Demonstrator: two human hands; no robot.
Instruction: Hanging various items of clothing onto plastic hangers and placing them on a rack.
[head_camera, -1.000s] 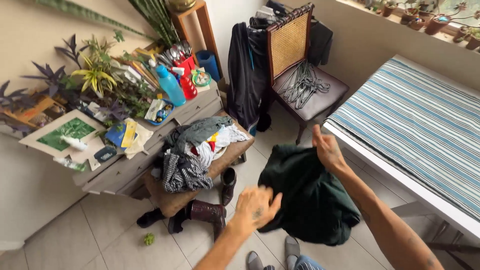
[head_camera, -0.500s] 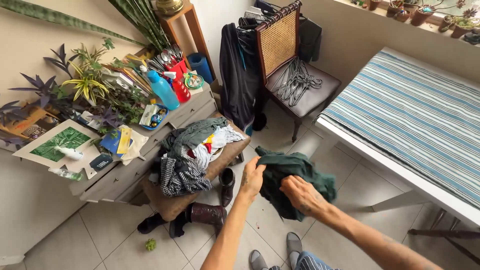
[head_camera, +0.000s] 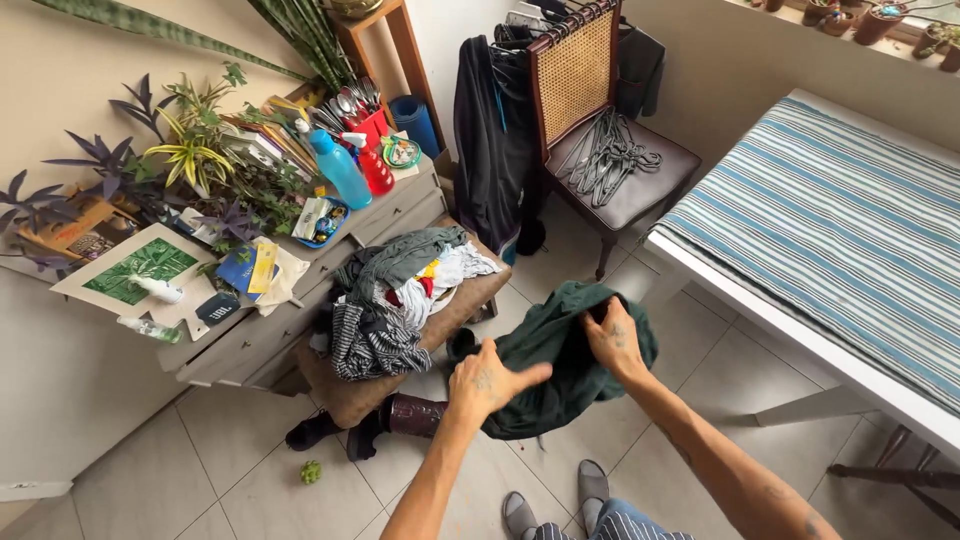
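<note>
- At the far left we see a low grey cabinet (head_camera: 262, 330) against the wall, its top crowded with potted plants (head_camera: 190, 160), a green print (head_camera: 138, 272) and a white tube lying on it.
- Further along the cabinet top stand a blue bottle (head_camera: 338, 170) and a red spray bottle (head_camera: 374, 168), with a red pot of cutlery (head_camera: 360, 112) behind them.
- Just in front of the cabinet sits a brown bench (head_camera: 400, 345) piled with a heap of clothes (head_camera: 400, 295), striped, grey and white; dark boots (head_camera: 400, 415) lie on the tiles under it.
- Our left hand (head_camera: 487, 382) is held out over the floor, fingers stretched and open, its fingertips touching the near edge of the dark green garment (head_camera: 560, 355) without closing on it.
- That garment hangs bunched in mid-air between both hands, above the tiled floor and just right of the bench.
- Our right hand (head_camera: 612, 338) is closed on the upper folds of the garment, fingers buried in the cloth and bearing its weight.
- Behind, a cane-backed chair (head_camera: 600, 120) holds a bundle of wire hangers (head_camera: 606, 158) on its seat, and dark clothes hang beside it.
- At the far right stands a white-framed bed with a striped mattress (head_camera: 840, 220).
- Below us, our feet in grey socks (head_camera: 555, 505) stand on the tiles.
</note>
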